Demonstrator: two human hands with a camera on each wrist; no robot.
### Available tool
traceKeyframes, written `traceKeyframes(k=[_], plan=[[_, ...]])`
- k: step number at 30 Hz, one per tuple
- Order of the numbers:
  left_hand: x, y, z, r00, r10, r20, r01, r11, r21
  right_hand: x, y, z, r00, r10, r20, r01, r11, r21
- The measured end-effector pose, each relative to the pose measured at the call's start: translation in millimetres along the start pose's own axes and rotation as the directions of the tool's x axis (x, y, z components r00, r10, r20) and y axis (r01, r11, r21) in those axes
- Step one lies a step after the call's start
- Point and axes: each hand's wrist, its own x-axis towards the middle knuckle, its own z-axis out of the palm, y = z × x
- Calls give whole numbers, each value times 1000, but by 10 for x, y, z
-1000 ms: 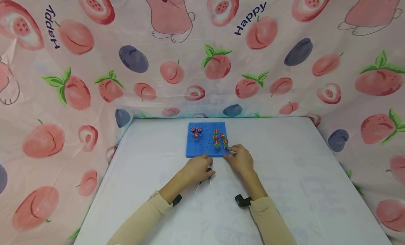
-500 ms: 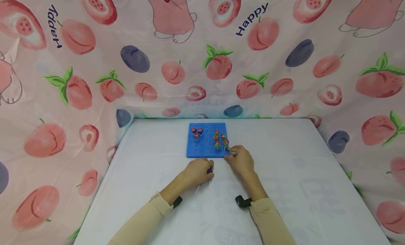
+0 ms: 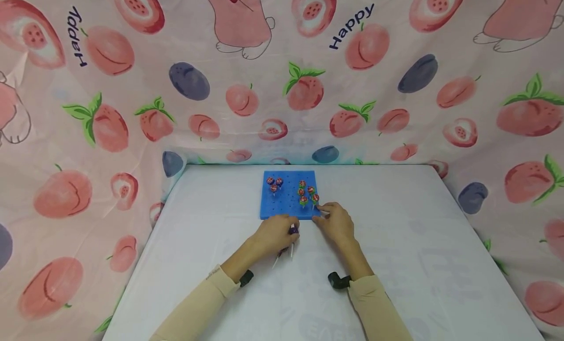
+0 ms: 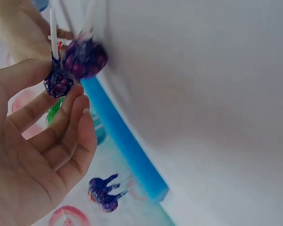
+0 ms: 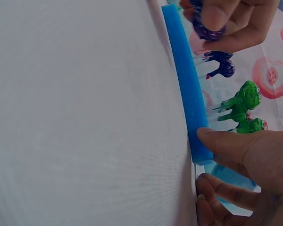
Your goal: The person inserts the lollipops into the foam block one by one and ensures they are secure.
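My left hand (image 3: 275, 233) pinches a purple-wrapped lollipop (image 4: 59, 82) by its head between thumb and fingers, just in front of the blue foam board (image 3: 282, 211). The white stick points back toward me. A second purple lollipop (image 4: 85, 59) lies on the table, partly under that hand in the head view. At the board's front right corner is my right hand (image 3: 337, 223), its thumb (image 5: 212, 136) against the front edge and its other fingers around the side. Several green-wrapped lollipops (image 3: 303, 200) stand upright in the board's right part, and three purple ones (image 3: 273, 189) at the back left.
Rows of small holes dot the board's top. A white cloth covers the table (image 3: 396, 253), and a fruit-print curtain (image 3: 246, 135) hangs behind and at both sides. Dark camera mounts (image 3: 338, 281) sit at the wrists.
My left hand has risen slightly and moved toward the board with the pinched lollipop, uncovering more of the one on the table. My right hand has stayed at the corner.
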Motion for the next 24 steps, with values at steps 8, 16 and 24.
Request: traceKeyframes(k=[8,16,24], plan=[[53,-75,-243,993,-56,-101,53,998,-39,3,-1,-10,1000,6,2,-6,1000,-2],[197,-177,-484,948,-63,-311,46,997,-61,9,-4,-5,1000,16,5,-16,1000,13],[323,-287,-561,911,-61,-408,42,997,-57,11,13,9,1000,14,10,-14,1000,13]])
